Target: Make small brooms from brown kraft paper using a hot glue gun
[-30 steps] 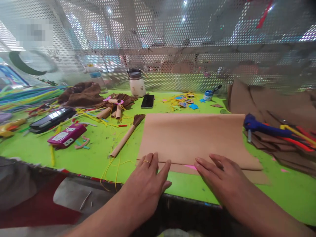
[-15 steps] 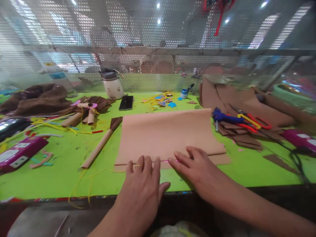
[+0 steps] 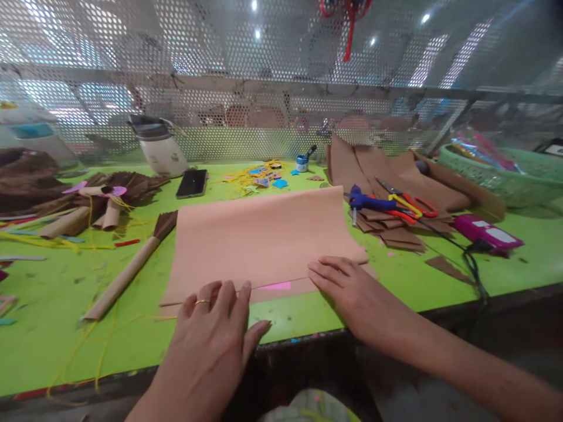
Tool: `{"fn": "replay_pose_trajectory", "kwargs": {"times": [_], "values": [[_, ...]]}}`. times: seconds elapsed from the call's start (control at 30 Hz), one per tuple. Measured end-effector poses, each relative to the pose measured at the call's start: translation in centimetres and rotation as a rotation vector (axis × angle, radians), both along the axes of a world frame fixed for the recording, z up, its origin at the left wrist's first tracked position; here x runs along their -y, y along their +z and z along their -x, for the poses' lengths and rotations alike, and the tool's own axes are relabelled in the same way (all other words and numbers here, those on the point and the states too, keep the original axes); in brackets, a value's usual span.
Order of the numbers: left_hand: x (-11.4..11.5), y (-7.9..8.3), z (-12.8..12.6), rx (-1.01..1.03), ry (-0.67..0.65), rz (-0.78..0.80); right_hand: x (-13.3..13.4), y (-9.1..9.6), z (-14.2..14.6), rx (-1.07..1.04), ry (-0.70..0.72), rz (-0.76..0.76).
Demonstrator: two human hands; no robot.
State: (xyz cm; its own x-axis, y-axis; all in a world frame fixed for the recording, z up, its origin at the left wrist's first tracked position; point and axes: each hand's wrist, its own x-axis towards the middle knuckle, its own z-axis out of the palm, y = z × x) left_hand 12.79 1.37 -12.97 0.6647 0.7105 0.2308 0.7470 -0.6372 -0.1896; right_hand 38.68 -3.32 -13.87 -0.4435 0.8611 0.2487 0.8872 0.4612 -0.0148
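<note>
A folded sheet of light brown paper [image 3: 259, 234] lies in front of me, its fold at the far side and its two near edges slightly offset. My left hand [image 3: 215, 322] rests with fingertips on the near left edge, thumb apart. On the near right edge my right hand [image 3: 347, 293] lies with its fingers stretched flat. Between the hands a pink strip [image 3: 277, 286] shows on the lower layer. Left of the sheet lies a rolled paper tube [image 3: 127, 275] with a dark brown fringed end.
A blue glue gun [image 3: 372, 201] and scissors [image 3: 404, 202] lie on brown paper pieces at right, near a purple power strip [image 3: 486, 234]. Behind are a phone [image 3: 192, 183], a white jug [image 3: 160, 149] and a small blue jar [image 3: 302, 163]. A green basket [image 3: 488, 176] stands far right.
The view has turned to the right, so the table things sit further left. My right hand has slid rightwards along the paper's edge, uncovering more of the pink strip; my left hand stays on the edge.
</note>
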Motion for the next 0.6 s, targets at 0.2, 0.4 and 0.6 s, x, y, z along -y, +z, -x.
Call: {"fn": "replay_pose_trajectory", "kwargs": {"times": [0.2, 0.4, 0.6], "values": [[-0.1, 0.7, 0.1, 0.004, -0.020, 0.015, 1.5, -1.2, -4.2, 0.015, -0.130, -0.098], [-1.2, 0.0, 2.6, 0.078, -0.080, -0.006, 2.4, -1.8, -5.6, -0.025, -0.233, -0.137], [-2.2, -2.4, 6.3, 0.113, -0.081, -0.014, 2.7, -2.2, -5.2, -0.086, -0.347, -0.206]]}}
